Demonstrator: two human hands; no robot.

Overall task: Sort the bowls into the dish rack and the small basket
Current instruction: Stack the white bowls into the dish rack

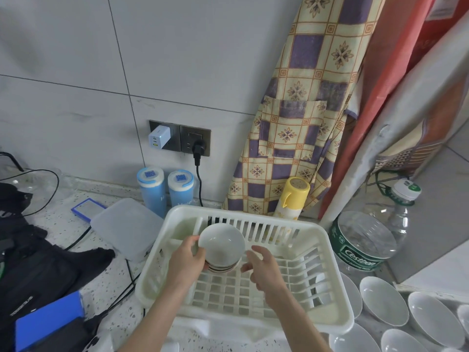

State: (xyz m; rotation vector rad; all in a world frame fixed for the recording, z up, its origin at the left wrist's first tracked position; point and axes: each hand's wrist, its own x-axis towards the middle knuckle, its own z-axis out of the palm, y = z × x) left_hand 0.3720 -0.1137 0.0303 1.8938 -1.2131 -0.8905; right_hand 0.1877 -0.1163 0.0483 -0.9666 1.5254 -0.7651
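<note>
Two hands work over the dish rack (330,323): the left hand (186,260) grips stacked bowls (223,246) at its far-left corner; the right hand (264,268) hovers beside, fingers loosely spread, holding nothing. Next, likely seating the stack upright.

Two bare forearms reach in from the bottom edge. The left hand (186,259) and right hand (264,269) wear no gloves, rings or watch. No sleeve shows on either arm; both are uncovered up to the frame's edge.
</note>
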